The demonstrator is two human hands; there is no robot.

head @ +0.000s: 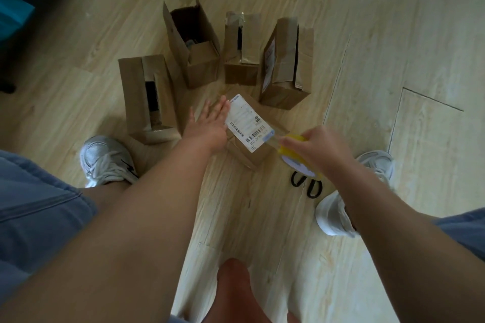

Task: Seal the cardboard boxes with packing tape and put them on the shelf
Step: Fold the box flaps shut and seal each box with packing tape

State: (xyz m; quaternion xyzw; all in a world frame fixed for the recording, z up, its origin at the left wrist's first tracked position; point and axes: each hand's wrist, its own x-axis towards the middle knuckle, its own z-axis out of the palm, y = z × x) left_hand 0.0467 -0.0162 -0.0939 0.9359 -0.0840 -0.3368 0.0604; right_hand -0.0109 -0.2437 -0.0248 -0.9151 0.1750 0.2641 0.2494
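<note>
The scissors are half hidden behind the tape roll, itself partly covered by the right hand; the label cannot be read.

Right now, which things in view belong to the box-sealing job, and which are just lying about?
Job: labelled box under the left hand; yellow tape roll in the right hand; unsealed: left box, tall box, middle box, right box; scissors, probably for cutting tape.
Lying about: teal object at the left edge; dark object below it.
</note>
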